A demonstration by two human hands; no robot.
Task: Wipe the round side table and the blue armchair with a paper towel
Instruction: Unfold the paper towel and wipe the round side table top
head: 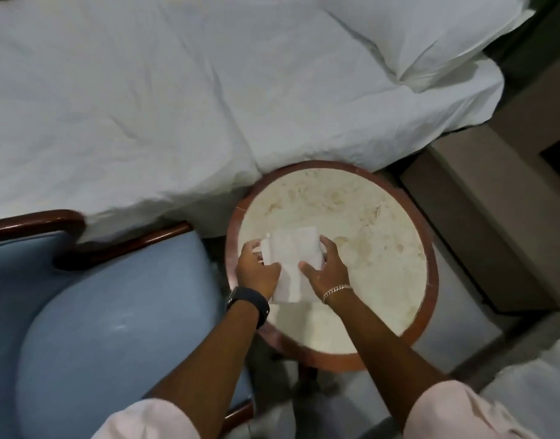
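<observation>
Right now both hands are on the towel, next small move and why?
Probably press the towel flat and sweep it toward the table's far side. Left hand and right hand hold it over the near-left part, and brownish marks show further out.

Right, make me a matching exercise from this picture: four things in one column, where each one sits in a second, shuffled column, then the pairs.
Things:
1. white folded paper towel
2. blue padded armchair with dark wooden frame
3. black wristwatch
4. silver chain bracelet

Places:
A. on the right wrist
B. left of the round side table with the reddish wooden rim
C. on the left wrist
D. held between the left hand and right hand, over the table top

Pairs: 1-D, 2-B, 3-C, 4-A
</observation>
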